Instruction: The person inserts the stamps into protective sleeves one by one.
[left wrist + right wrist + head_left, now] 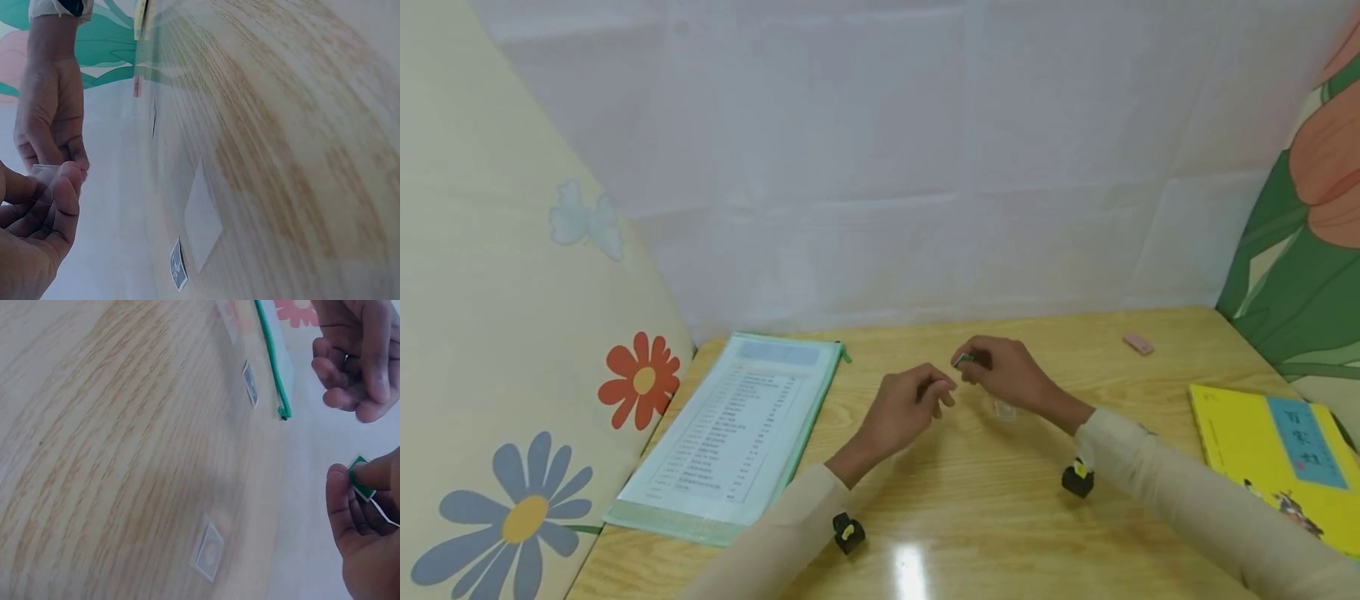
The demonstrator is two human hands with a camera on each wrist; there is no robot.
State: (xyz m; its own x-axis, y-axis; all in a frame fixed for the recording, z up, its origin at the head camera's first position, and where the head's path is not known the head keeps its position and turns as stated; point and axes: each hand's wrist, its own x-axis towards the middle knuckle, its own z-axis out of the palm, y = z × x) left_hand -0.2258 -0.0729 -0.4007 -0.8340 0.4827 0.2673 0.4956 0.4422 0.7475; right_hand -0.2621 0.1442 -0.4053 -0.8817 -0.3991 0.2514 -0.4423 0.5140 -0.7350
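A small clear plastic square (45, 181) is pinched between the thumb and fingers of my left hand (904, 410). Close by on the right, my right hand (1003, 369) holds a small green stamp-like piece (361, 477) with a white border, thumb against its face. The two hands are raised over the table, a short gap between them. Below the right hand, a translucent square (1005, 409) lies on the wood. A small dark patterned piece (179, 267) and a pale flat piece (203, 219) show on the table in the left wrist view.
To the left lies a green-edged document pouch (730, 425) with a printed sheet. A yellow book (1240, 433) sits at the right, and a small pink block (1138, 342) at the back right. Behind the wooden table (970, 517) hangs a white cloth (850, 167).
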